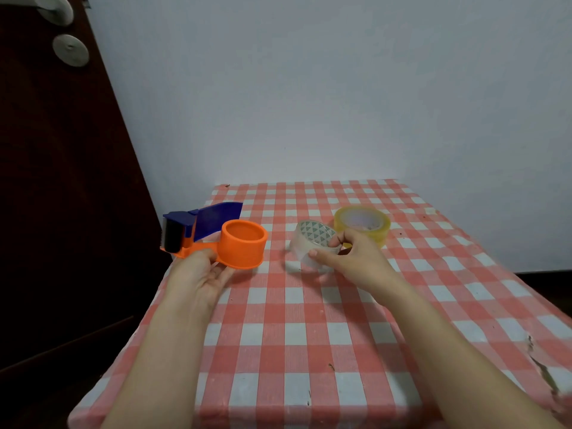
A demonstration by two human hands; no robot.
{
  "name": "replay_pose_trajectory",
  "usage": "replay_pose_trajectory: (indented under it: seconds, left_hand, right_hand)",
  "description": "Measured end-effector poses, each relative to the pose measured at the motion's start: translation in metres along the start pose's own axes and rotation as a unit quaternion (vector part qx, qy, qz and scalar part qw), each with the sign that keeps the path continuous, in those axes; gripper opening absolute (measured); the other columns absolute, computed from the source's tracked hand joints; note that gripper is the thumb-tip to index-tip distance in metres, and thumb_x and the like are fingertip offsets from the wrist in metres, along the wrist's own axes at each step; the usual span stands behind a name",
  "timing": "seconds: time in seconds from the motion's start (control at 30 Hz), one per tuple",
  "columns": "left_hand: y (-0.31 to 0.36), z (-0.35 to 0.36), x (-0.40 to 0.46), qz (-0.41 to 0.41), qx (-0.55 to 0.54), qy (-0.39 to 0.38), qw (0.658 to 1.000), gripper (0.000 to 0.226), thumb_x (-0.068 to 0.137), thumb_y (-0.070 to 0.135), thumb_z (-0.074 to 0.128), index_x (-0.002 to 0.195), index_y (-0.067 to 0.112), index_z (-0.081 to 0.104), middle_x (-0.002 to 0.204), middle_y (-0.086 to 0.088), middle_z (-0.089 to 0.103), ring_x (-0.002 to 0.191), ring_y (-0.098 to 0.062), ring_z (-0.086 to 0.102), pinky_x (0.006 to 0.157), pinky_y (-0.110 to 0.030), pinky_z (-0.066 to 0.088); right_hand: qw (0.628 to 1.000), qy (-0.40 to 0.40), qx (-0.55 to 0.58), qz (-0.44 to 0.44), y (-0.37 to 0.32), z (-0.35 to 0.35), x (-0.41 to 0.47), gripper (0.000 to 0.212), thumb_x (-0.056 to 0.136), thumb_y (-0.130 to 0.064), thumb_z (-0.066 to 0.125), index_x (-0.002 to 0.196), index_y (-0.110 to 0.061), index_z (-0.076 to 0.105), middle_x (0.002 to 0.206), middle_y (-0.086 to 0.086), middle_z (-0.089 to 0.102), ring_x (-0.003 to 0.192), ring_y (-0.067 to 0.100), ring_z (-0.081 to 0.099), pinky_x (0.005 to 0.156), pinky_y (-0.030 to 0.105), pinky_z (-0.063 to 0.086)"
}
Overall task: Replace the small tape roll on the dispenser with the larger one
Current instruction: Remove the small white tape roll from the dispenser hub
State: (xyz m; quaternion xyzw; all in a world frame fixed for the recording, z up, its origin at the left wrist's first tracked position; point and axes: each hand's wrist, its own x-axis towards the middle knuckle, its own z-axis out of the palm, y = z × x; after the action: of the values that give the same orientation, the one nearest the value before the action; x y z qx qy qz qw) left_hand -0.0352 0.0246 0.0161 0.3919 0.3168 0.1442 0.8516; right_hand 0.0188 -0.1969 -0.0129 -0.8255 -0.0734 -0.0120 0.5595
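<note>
Head cam: left hand (198, 275) has its grip around the dispenser (216, 238), whose orange hub sits bare. Right hand (349, 258) pinches the small clear roll (311, 243) just above the table (309, 335). The big yellow roll (362, 224) lies right behind that grip.

You face a plain pale wall (340, 88) in dim, even light. On your left stands a dark brown door (55, 181). A red-and-white checked cloth (309, 335) covers the desk.
</note>
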Motion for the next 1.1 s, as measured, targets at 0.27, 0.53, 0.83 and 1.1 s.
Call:
replay_pose_trajectory:
  seconds: [0.27,0.53,0.83,1.1]
  left_hand:
    - [0.0,-0.003,0.002,-0.016,-0.026,-0.005,1.0,0.039,0.093,-0.011,0.042,0.126,0.009,0.049,0.125,-0.025,0.06,0.1,-0.034,0.065,0.087,-0.058,0.053]
    - [0.004,0.005,0.01,-0.009,-0.019,-0.014,1.0,0.024,0.092,-0.013,0.044,0.106,0.005,0.053,0.101,-0.023,0.063,0.088,-0.031,0.065,0.08,-0.055,0.054]
    - [0.009,0.006,0.017,-0.021,-0.027,-0.02,0.999,0.023,0.093,-0.013,0.043,0.086,0.008,0.05,0.099,-0.022,0.061,0.101,-0.034,0.063,0.085,-0.054,0.052]
    - [0.006,0.005,0.011,-0.012,-0.004,-0.029,1.0,0.021,0.093,-0.012,0.044,0.094,0.008,0.05,0.097,-0.02,0.06,0.11,-0.036,0.063,0.085,-0.056,0.051]
  right_hand:
    - [0.994,0.045,-0.073,-0.069,-0.002,0.014,0.02,0.033,0.077,-0.031,0.08,0.079,-0.009,0.055,0.075,-0.003,0.055,0.062,0.009,0.048,0.049,0.013,0.036]
    - [0.984,0.074,-0.134,-0.091,-0.005,0.048,0.063,0.027,0.076,-0.019,0.08,0.087,-0.015,0.055,0.108,0.008,0.045,0.094,0.02,0.049,0.077,0.019,0.039]
    - [0.98,0.052,-0.171,-0.082,-0.004,0.075,0.081,0.022,0.081,-0.02,0.074,0.091,-0.015,0.055,0.113,0.013,0.054,0.093,0.018,0.047,0.07,0.021,0.034]
    - [0.981,0.043,-0.167,-0.089,-0.015,0.062,0.066,0.043,0.09,-0.018,0.063,0.13,-0.008,0.054,0.133,0.01,0.058,0.12,0.023,0.055,0.083,0.022,0.039]
